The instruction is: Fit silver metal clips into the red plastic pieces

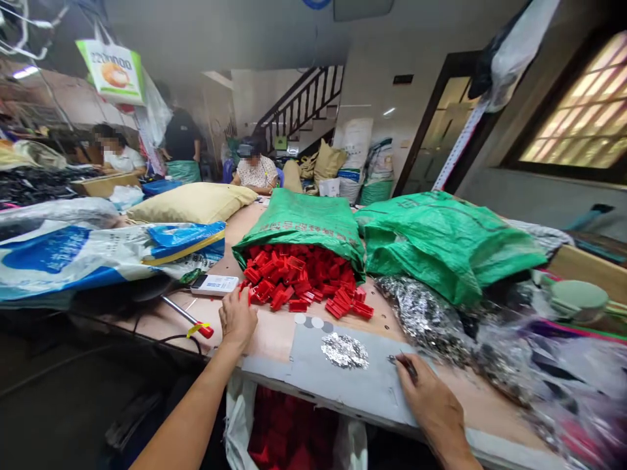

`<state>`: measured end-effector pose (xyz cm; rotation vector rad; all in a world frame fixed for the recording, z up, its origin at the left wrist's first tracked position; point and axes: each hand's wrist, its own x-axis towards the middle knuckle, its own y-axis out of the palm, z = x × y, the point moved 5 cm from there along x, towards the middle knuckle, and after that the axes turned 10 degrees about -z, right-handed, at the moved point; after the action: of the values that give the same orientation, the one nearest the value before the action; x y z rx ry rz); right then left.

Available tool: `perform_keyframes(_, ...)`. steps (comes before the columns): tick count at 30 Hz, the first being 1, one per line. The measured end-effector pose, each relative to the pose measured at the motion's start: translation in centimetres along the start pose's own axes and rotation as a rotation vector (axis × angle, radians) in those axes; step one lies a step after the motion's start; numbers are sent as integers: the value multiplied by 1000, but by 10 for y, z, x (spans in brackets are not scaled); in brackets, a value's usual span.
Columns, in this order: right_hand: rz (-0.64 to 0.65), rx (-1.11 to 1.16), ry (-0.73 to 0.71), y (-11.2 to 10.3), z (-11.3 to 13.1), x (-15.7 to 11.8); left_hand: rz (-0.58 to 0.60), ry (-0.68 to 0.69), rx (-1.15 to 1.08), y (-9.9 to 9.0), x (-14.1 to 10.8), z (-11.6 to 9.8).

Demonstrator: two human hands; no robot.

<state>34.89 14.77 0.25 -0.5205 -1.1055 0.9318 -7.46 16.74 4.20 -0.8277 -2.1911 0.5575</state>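
Observation:
My left hand is closed at the left edge of a spilled heap of red plastic pieces. Red shows between its fingertips, where it grips one small red plastic piece. The heap pours from the mouth of a green woven sack. My right hand pinches dark tweezers, their tip pointing left just above a grey mat. Left of that tip, a flat pile of small shiny metal pieces lies on the mat. Whether the tip holds a piece is too small to tell.
A red-handled tool and a white box lie at left. Another green sack and plastic bags of metal parts crowd the right. Below the table edge hangs an open bag of red pieces. A person sits beyond the table.

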Motion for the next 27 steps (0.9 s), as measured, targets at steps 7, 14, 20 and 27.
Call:
perform_keyframes(7, -15, 20, 28, -1, -3, 4, 116, 51, 97, 11, -1, 8)
perform_keyframes(14, -36, 49, 87, -3, -6, 6, 175, 47, -121, 2, -18, -5)
perform_keyframes(20, -33, 38, 61, 2, -11, 5, 240, -148, -536, -3, -26, -23)
perform_keyframes(27, 3, 33, 55, 4, -12, 8, 552, -525, -1058, -10, -74, -42)
